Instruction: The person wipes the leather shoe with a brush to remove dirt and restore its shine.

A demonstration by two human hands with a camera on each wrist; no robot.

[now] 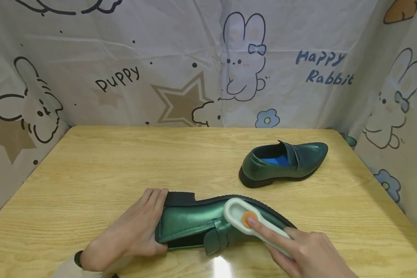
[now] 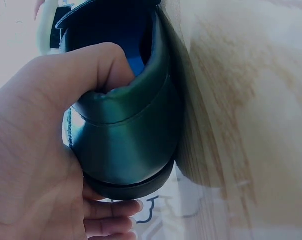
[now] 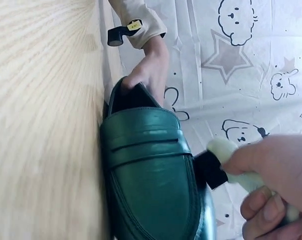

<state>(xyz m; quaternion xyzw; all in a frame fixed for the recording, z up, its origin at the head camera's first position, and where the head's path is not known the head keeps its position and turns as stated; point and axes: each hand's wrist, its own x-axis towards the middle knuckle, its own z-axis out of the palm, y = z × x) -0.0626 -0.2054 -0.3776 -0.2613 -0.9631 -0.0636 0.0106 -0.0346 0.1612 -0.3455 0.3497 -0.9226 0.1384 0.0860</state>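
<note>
A shiny green loafer (image 1: 191, 222) lies on its side on the table, its black sole facing away from me. My left hand (image 1: 135, 226) grips it by the heel, thumb hooked inside the opening, as the left wrist view shows; the other fingers reach round to the heel block. My right hand (image 1: 305, 247) holds a pale shoe brush (image 1: 234, 212), index finger on its orange button (image 1: 249, 219). In the right wrist view the brush's black head (image 3: 210, 170) is right at the loafer's upper side, beside the strap.
The other green loafer (image 1: 281, 164), with a blue insole, stands upright at the back right of the wooden table (image 1: 142, 158). A printed cloth (image 1: 180, 50) with cartoon animals hangs along the back and both sides.
</note>
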